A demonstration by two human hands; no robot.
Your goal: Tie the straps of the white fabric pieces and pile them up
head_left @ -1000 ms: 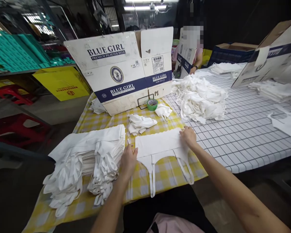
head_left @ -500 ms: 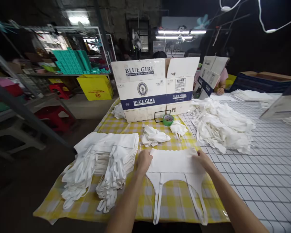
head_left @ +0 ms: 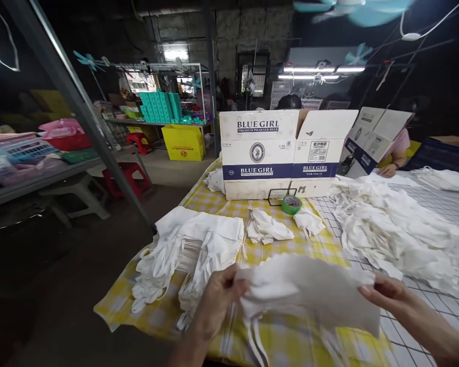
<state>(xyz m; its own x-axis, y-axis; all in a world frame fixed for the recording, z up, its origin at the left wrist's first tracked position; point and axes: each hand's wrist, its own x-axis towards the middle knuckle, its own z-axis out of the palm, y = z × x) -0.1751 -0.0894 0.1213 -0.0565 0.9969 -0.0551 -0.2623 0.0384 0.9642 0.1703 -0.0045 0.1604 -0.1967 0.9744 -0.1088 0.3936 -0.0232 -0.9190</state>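
Observation:
A white strappy crop top (head_left: 309, 288) is stretched between my two hands, raised a little above the checked cloth and blurred by motion. My left hand (head_left: 222, 290) pinches its left end between thumb and fingers. At the opposite end, my right hand (head_left: 392, 295) has its thumb and fingers closed on the fabric edge. The thin straps dangle below, partly smeared. Left of my left hand lies a neat stack of white tops (head_left: 202, 232), their straps hanging toward me. Two crumpled white pieces (head_left: 268, 227) rest beyond the held top.
A yellow checked cloth (head_left: 126, 300) covers this side of the table. Behind stand a Blue Girl carton (head_left: 260, 153), a green tape roll (head_left: 291, 205) and a thin black wire frame. A loose white garment heap (head_left: 398, 224) lies right. A co-worker's hand (head_left: 388, 169) shows beyond.
The top lay spread flat on the cloth; now both hands have lifted it toward me and its fabric is folding and swaying. The view has swung left.

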